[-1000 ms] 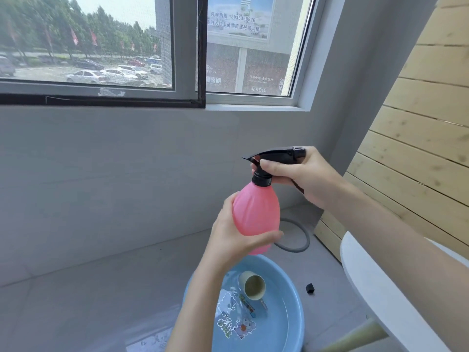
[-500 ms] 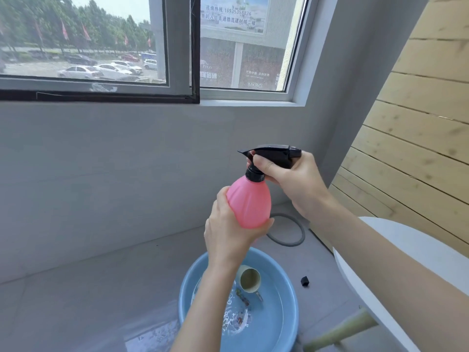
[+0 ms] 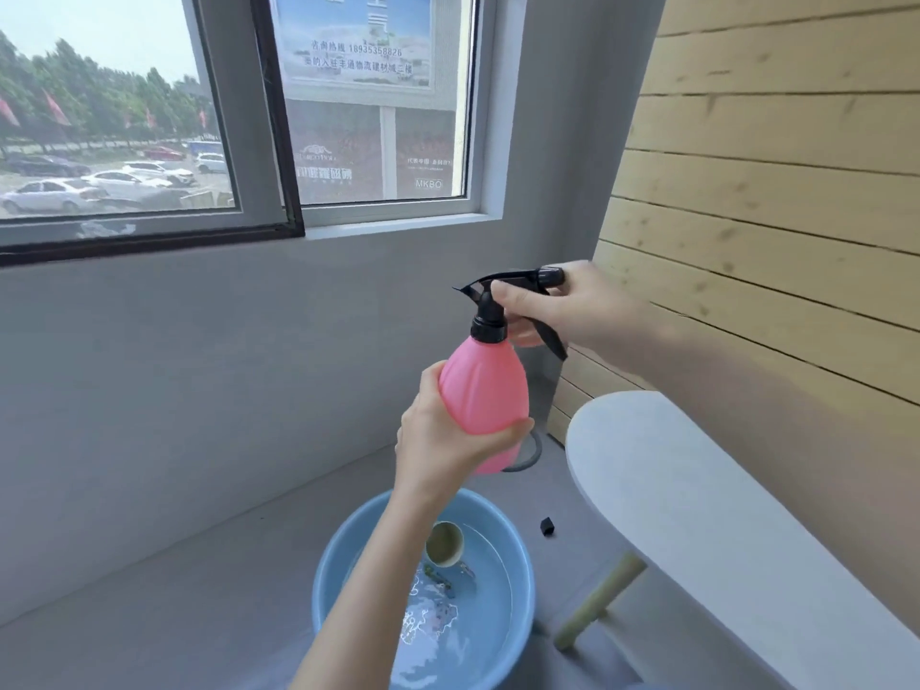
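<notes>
I count one spray bottle, held upright in the air between my two hands, above the far edge of the one basin on the floor. My left hand grasps the lower belly of the bottle, thumb wrapped across its front. My right hand is curled round the one trigger head, with a finger lying over its neck. In the basin lies one cup on its side; beside the basin on the floor sits one small cap, and one loop of hose shows behind the bottle. One tabletop reaches in from the right. Against half a second ago both grips are the same and the bottle is no lower. The trigger lever now pokes out below my right fingers, and the view has swung so that the tabletop's rounded end sits closer to the bottle and more of the window shows. The bottle is smooth pink plastic, egg-shaped with faint ribs; its head is glossy black. The basin is round, pale blue plastic with rippling water over a printed bottom. The cup is cream-coloured, the cap black, the hose grey, the tabletop matte white, and the wall on the right pale wood planks.
</notes>
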`<action>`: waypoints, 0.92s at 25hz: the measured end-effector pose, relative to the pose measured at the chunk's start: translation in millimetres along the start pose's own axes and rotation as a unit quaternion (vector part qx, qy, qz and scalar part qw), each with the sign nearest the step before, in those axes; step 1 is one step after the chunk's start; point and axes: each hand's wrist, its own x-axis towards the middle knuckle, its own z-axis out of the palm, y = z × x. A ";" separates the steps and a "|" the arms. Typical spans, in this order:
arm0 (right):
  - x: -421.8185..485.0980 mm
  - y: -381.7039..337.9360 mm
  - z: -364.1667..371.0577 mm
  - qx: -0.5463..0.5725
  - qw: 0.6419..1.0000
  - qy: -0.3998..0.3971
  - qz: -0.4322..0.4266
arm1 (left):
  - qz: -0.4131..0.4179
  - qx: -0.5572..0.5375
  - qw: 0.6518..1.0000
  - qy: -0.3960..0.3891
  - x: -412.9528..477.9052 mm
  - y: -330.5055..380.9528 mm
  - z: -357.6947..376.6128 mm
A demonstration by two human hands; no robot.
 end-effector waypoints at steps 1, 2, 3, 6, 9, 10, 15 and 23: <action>-10.9 -2.4 -15.6 -0.042 0.999 0.021 0.002 | 0.013 0.002 1.000 -0.016 -1.7 9.1 6.2; -23.1 -5.4 -31.1 -0.062 0.997 0.035 0.005 | 0.026 0.004 0.999 -0.034 -3.0 17.9 13.5; -41.9 -7.5 -52.0 -0.058 0.997 0.049 0.015 | 0.039 -0.001 0.997 -0.060 -7.1 30.7 27.9; -77.2 -13.7 -88.1 -0.004 0.997 0.051 0.049 | 0.053 -0.048 0.988 -0.134 -14.6 52.3 53.7; -115.0 -8.4 -125.0 0.042 0.991 0.085 0.098 | 0.074 -0.059 0.970 -0.226 -24.9 71.7 91.6; -127.5 -5.4 -135.4 0.055 0.987 0.099 0.115 | 0.081 -0.056 0.963 -0.250 -29.6 78.2 104.0; -196.1 14.5 -187.1 0.079 0.957 0.223 0.169 | 0.126 -0.056 0.923 -0.358 -56.8 112.8 181.8; -281.3 53.9 -248.2 0.118 0.894 0.375 0.216 | 0.168 -0.079 0.864 -0.467 -102.6 147.2 295.7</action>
